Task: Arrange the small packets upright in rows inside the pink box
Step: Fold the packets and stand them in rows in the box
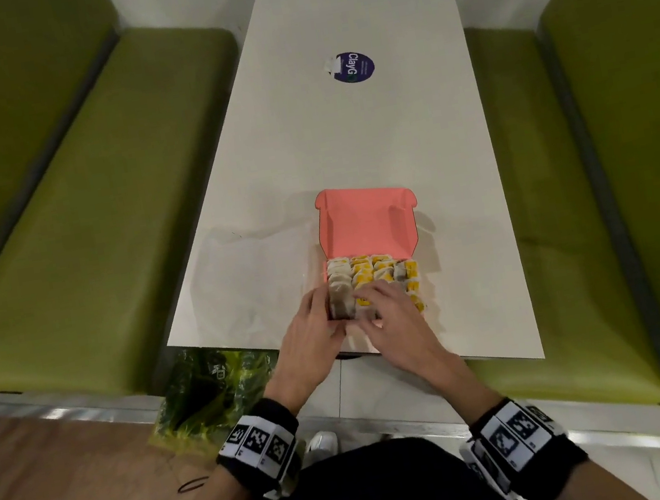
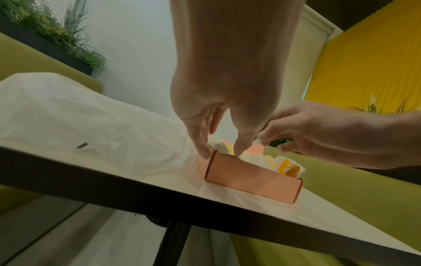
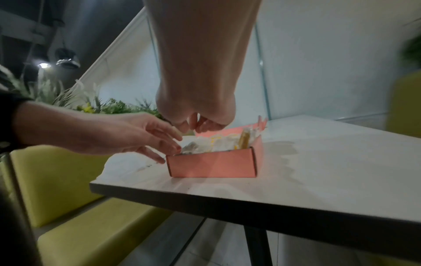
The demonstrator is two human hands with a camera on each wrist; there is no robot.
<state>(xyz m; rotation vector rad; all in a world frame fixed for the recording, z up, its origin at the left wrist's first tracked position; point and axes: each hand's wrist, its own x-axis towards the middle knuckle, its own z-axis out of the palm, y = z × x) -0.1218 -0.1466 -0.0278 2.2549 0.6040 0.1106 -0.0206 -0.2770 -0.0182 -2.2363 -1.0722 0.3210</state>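
Pink card forms the pink box (image 1: 363,227), which sits near the close edge of the pale counter (image 1: 366,136) with its lid folded back flat. Small packets (image 1: 384,273), white with yellow print, stand upright in rows inside and nearly fill it. The left hand (image 1: 311,330) is at the box's near left corner: the wrist view shows its straight fingers (image 2: 200,144) touching the outer left wall while the thumb dips inside among the packets. Its grip is loose and spread, closed round nothing. The right hand (image 1: 395,317) hovers over the near rows with fingers (image 3: 205,125) curled down onto the packet tops; whether its grip pinches one I cannot tell. A crumpled clear plastic bag (image 2: 79,117) lies on the counter just left of the box. Farther up the counter is a round dark sticker (image 1: 353,67). Green benches (image 1: 74,203) flank both sides.
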